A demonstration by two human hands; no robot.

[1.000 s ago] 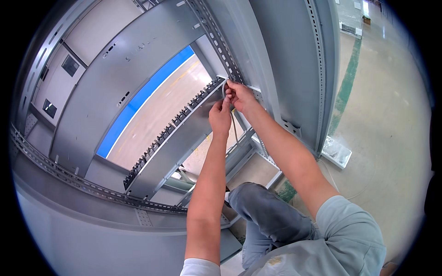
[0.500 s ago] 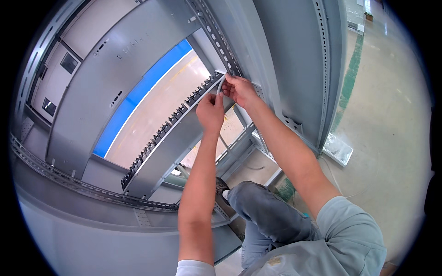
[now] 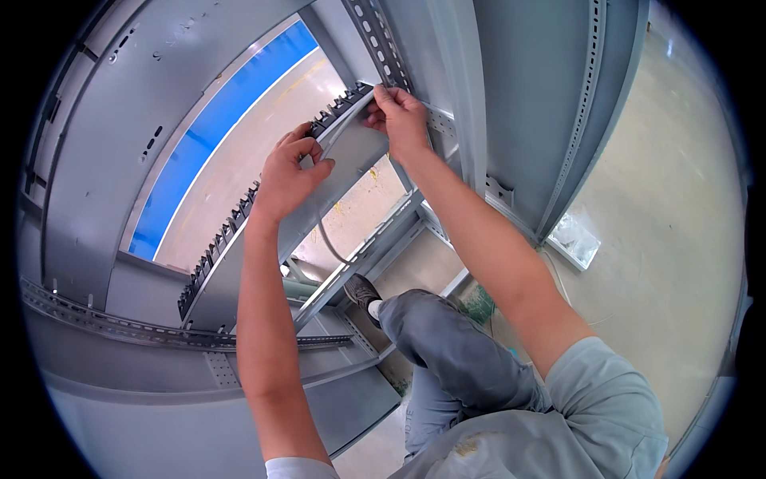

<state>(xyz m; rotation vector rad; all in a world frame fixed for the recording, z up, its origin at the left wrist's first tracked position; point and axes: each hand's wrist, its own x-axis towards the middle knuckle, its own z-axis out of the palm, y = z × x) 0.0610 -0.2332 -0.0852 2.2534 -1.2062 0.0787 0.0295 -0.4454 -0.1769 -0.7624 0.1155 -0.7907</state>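
A thin grey flexible strip (image 3: 343, 124) lies along the upper edge of a grey metal panel (image 3: 351, 152). Near the strip's far end, beside the upright, my right hand (image 3: 401, 120) pinches it against that edge. Lower down the panel, my left hand (image 3: 291, 172) is curled, with thumb and forefinger closing on the strip and the other fingers over the far side. The strip's loose tail (image 3: 325, 235) hangs in a curve below my left hand. A row of black toothed clips (image 3: 219, 239) follows the same panel edge, partly hidden by my left hand.
Slotted grey rails (image 3: 383, 48) and sheet-metal walls (image 3: 519, 96) of a cabinet frame surround my arms. My bent leg (image 3: 447, 327) reaches in among the lower crossbars. On the floor at the right rests a white plastic-wrapped piece (image 3: 574, 239).
My left hand has moved away from my right hand, down along the panel edge. More of the strip now shows along the edge, with its tail hanging. The view has shifted slightly.
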